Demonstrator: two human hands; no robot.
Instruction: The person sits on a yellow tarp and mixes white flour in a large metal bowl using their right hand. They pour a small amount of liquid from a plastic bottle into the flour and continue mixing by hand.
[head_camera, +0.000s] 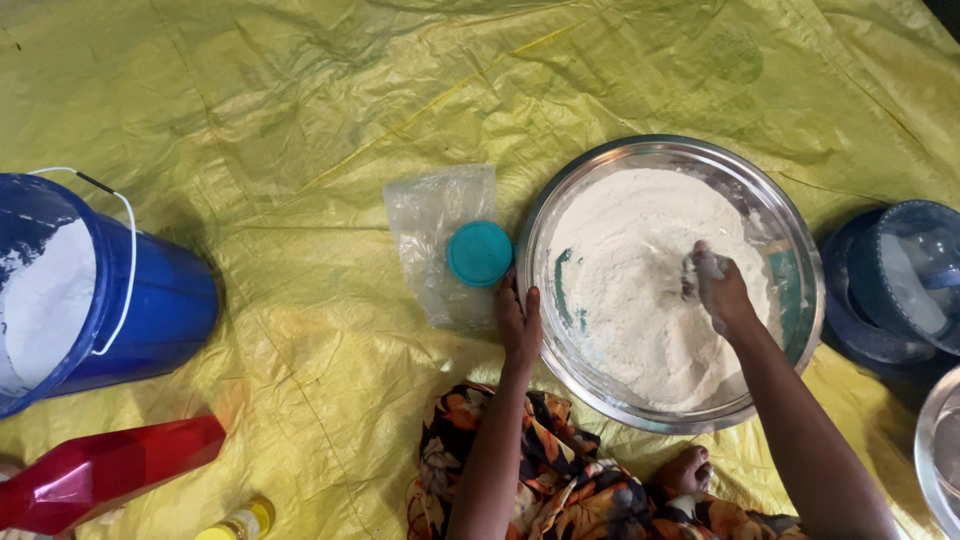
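A wide steel bowl (790, 250) heaped with pale flour (640, 270) rests on a yellow plastic sheet. My right hand (718, 290) is dug into the flour right of the heap's middle, fingers curled and dusted white, closed on some flour. My left hand (520, 322) lies flat against the bowl's left outer rim, fingers together, steadying it. Just left of the bowl a teal round lid (480, 253) sits on a clear plastic bag (440, 215).
A blue bucket (150, 300) holding white powder stands at far left, wire handle up. A red packet (100, 475) and a yellow-capped bottle (240, 520) lie at bottom left. Blue-rimmed containers (900, 280) sit at right, another bowl edge (935, 460) below them. My patterned skirt (560, 480) and a foot are near.
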